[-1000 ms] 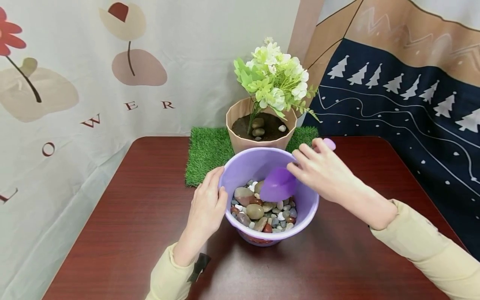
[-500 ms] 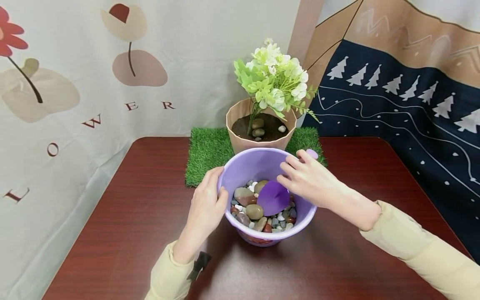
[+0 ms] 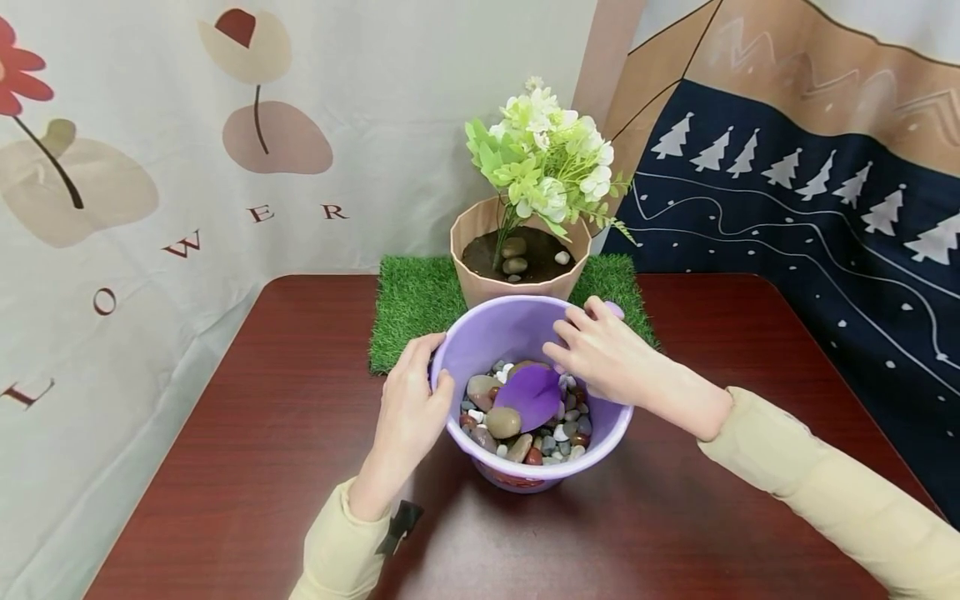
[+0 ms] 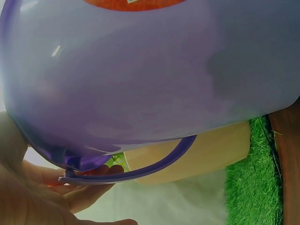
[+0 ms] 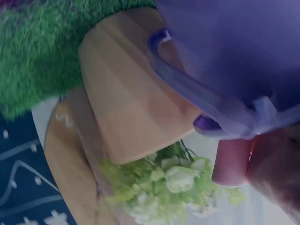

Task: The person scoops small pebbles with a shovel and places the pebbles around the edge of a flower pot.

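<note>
A purple bucket (image 3: 528, 469) stands on the table with stones of mixed sizes and colours (image 3: 517, 447) inside. My left hand (image 3: 408, 404) holds its left rim; in the left wrist view, the left fingers (image 4: 84, 194) lie by the hinge of the bucket's handle (image 4: 161, 164). My right hand (image 3: 611, 357) reaches over the right rim and grips a purple toy shovel, whose blade (image 3: 528, 398) lies low among the stones. The lilac end of the shovel's handle (image 5: 230, 161) shows beside the right hand in the right wrist view. Part of the shaft is hidden by my fingers.
Right behind the bucket, a beige pot (image 3: 517, 292) with soil, a few stones and white-green flowers (image 3: 551, 158) stands on a mat of artificial grass (image 3: 412, 308). The dark red table (image 3: 285, 400) backs onto printed cloths.
My right hand has moved left and slightly down, and the shovel blade has gone lower and leftward into the stones. The left hand has stayed at the rim.
</note>
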`<state>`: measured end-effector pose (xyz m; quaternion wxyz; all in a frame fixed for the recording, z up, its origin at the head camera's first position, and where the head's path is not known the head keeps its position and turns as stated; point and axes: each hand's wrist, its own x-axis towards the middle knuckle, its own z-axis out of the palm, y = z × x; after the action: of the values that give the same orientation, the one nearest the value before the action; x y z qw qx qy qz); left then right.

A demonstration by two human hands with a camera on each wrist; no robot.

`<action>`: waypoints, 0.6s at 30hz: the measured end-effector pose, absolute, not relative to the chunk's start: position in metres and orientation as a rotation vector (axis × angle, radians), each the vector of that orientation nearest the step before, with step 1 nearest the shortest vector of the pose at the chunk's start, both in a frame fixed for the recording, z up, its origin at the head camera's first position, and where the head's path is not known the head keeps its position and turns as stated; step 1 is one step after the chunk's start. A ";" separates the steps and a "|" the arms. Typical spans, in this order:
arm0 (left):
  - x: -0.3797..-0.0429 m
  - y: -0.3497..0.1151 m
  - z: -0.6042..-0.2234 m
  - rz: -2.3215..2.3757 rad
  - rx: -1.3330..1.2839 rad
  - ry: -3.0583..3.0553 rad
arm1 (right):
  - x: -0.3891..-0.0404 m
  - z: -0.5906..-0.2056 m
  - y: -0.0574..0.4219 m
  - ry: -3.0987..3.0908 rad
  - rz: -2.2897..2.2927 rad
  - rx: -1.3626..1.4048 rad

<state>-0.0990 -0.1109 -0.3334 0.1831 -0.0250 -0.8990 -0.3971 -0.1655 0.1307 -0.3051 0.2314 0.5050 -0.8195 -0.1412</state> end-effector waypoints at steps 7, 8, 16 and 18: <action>-0.098 -0.111 -0.335 -1.097 -0.091 -2.545 | -0.168 -0.312 0.126 -2.311 -0.155 1.408; -0.098 -0.111 -0.335 -1.098 -0.092 -2.547 | -0.167 -0.313 0.126 -2.312 -0.142 1.401; -0.097 -0.112 -0.336 -1.100 -0.103 -2.553 | -0.167 -0.312 0.128 -2.331 -0.066 1.325; -0.097 -0.112 -0.336 -1.102 -0.107 -2.553 | -0.168 -0.312 0.130 -2.332 -0.038 1.308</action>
<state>-0.0975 -0.1120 -0.3357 0.1783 -0.0377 -0.9027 -0.3898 -0.1676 0.1296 -0.3117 0.2315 0.4757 -0.8485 -0.0139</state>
